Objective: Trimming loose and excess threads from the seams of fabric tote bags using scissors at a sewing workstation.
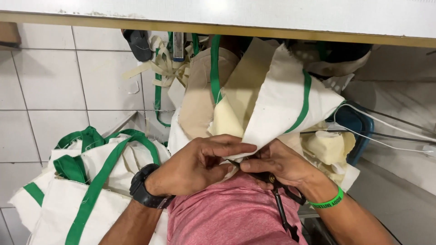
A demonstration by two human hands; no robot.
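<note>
left hand (195,165): my grip was pinched narrow on the lower edge of the cream cloth piece (277,106), thumb and forefinger closed on the fabric
right hand (284,165): grip was wrapped around the black scissors (279,199), blades up at the cloth edge, handles hanging down toward my wrist
blades: tips sat right at the pinched edge, between both hands; couldn't tell if they were open or closed
cloth piece: held up in front of my chest, just under the tabletop (218,16) edge, green trim (303,97) running across it
wrists: black watch (145,188) on left, green wristband (328,202) on right
pile: cream bags with green straps (86,181) were heaped at my left, on the white tiled floor (45,90)
under tabletop: more cream pieces and loose strips hung behind the held one
right side: blue bin (356,124) with white cables across it
</note>
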